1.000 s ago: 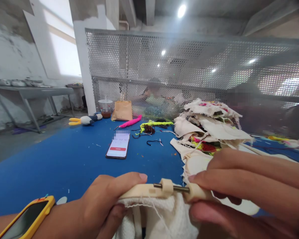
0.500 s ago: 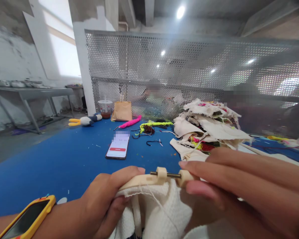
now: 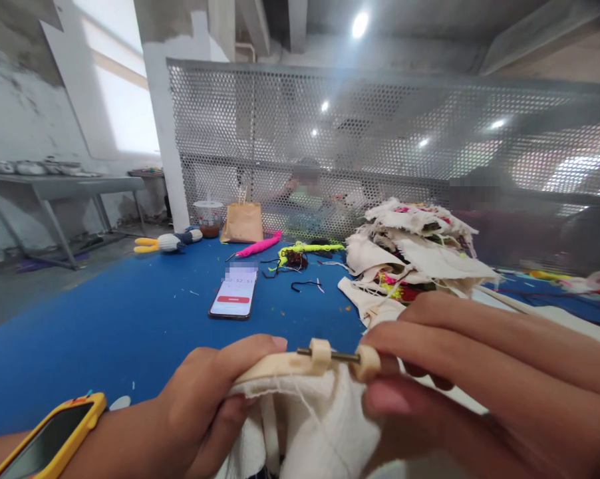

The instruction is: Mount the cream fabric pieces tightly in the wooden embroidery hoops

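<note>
An embroidery hoop (image 3: 285, 364) with white cloth (image 3: 314, 426) hanging from it is at the bottom centre. My left hand (image 3: 210, 392) is closed around the hoop's left side, thumb on top of the rim and fingers beneath. On the rim's top sits a metal screw (image 3: 344, 357) running through a pale block, with a pale round knob (image 3: 368, 363) at its right end. My right hand (image 3: 459, 372) has thumb and forefinger at that knob, pinching it. A loose thread trails over the cloth. The lower part of the hoop is out of view.
On the blue table (image 3: 155, 319) lie a phone (image 3: 234, 293), pink yarn (image 3: 259, 245), yellow-green yarn (image 3: 310, 248) and a doll-like item (image 3: 167, 241). A cup (image 3: 209, 219) and paper bag (image 3: 243, 223) stand behind. Piled cloth scraps (image 3: 424, 246) sit right, before a perforated metal screen (image 3: 280, 120).
My right thumb and fingers have shifted around the knob, the thumb now lower. The hoop and my left hand stay nearly where they were; the view has drifted slightly.
</note>
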Demonstrator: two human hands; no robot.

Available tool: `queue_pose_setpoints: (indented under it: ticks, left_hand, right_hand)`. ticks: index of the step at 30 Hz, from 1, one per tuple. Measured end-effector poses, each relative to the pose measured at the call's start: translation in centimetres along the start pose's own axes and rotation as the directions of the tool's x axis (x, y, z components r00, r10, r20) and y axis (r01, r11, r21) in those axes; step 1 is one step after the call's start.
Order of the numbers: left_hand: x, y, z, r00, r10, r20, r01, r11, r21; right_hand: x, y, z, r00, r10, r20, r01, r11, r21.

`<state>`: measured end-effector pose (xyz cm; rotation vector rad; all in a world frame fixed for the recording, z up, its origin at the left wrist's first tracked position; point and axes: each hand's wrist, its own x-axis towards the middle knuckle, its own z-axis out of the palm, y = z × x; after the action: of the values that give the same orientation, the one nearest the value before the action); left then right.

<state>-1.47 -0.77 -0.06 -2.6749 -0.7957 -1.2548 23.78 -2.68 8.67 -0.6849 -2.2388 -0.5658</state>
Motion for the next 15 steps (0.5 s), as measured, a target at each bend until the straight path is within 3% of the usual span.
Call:
queue_pose_setpoints:
  ticks: [3,7,12,15]
  left_hand:
    - [0.3,-0.3,-0.1,0.994,0.106,0.012,-0.106,0.994,-0.026]
    - [0.6,-0.2,-0.1,0.991,0.122,-0.047,-0.121,0.993,0.010]
    - [0.6,0.1,-0.6,0.982,0.186,0.046,-0.188,0.981,0.048]
    - [0.8,0.1,-0.8,0.975,0.218,0.040,-0.221,0.972,0.075]
  right_hand:
    - [0.2,-0.3,0.1,0.986,-0.145,-0.085,0.137,0.986,-0.094]
    - [0.1,-1.3,-0.1,0.971,-0.153,-0.182,0.096,0.953,-0.288]
    - [-0.1,-1.2,0.3,0.948,-0.211,-0.237,0.142,0.950,-0.279]
    - [-0.3,-0.8,0.3,0.951,-0.192,-0.244,0.120,0.952,-0.283]
